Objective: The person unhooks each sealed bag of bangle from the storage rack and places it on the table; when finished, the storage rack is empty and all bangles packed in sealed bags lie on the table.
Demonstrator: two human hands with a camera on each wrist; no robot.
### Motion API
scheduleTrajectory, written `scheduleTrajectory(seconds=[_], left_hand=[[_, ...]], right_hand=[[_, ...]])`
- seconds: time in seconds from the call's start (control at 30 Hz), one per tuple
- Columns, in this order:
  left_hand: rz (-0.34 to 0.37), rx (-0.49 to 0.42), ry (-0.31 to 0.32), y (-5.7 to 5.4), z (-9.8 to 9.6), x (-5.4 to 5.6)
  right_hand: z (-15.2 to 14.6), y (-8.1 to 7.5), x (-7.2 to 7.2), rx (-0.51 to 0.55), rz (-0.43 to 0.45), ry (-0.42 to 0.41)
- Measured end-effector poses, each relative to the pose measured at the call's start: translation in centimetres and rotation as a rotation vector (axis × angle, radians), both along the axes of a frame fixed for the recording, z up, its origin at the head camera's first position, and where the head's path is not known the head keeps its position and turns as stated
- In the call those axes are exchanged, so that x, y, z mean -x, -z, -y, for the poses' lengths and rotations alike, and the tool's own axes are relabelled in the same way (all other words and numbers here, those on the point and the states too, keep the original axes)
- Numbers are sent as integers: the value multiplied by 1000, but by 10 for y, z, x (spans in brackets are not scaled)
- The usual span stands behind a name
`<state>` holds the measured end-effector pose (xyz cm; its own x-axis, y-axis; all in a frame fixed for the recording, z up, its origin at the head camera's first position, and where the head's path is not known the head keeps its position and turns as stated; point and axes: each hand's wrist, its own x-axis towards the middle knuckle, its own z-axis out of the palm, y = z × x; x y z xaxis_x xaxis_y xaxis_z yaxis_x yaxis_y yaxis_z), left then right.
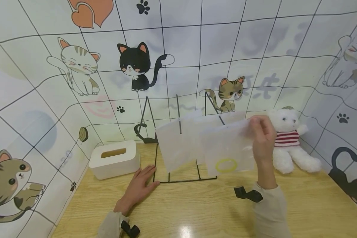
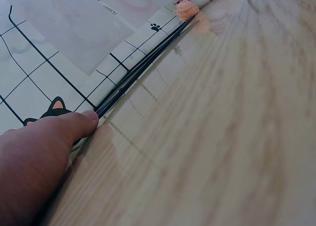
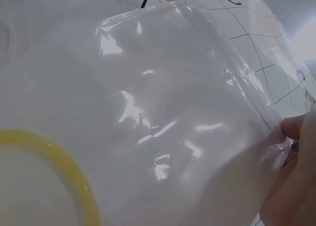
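My right hand (image 1: 263, 137) pinches the upper right corner of a clear plastic bag (image 1: 235, 145), with a yellow ring (image 1: 226, 165) in its lower part. In the right wrist view, the thumb (image 3: 293, 127) presses on the bag's edge. The bag's top edge meets a prong of the black wire rack (image 1: 184, 180); whether the prong passes through it cannot be told. Another translucent bag (image 1: 177, 143) hangs on the rack's left prong, with more plastic behind. My left hand (image 1: 139, 185) rests on the table by the rack's base, thumb (image 2: 81, 123) touching the wire.
A white tissue box (image 1: 116, 162) stands left of the rack, close to my left hand. On the right sits a white teddy bear (image 1: 287, 138) in a striped top, behind my right hand. The wooden table (image 1: 196, 211) meets a cat-patterned wall covering (image 1: 184, 39).
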<state>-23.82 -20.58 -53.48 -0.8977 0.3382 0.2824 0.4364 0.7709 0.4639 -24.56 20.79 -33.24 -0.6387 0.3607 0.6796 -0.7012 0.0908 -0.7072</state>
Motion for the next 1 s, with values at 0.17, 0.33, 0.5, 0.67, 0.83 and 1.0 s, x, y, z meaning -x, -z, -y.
scheduleTrajectory(seconds=[0.17, 0.33, 0.5, 0.67, 0.83, 1.0], left_hand=[[-3, -17, 8, 1, 1, -4], [-28, 2, 11, 1, 2, -4], [-14, 10, 10, -1, 2, -4], [10, 8, 17, -1, 1, -4], [16, 7, 21, 2, 0, -2], [13, 14, 15, 3, 2, 0]], right_hand=[[-1, -3, -7, 39, -58, -17], [-3, -7, -14, 73, -149, -20], [-5, -9, -21, 79, -179, -16], [-12, -7, -26, 91, -189, 1], [-24, -5, -36, 139, -148, -3], [-41, -3, -52, 123, -83, -33]])
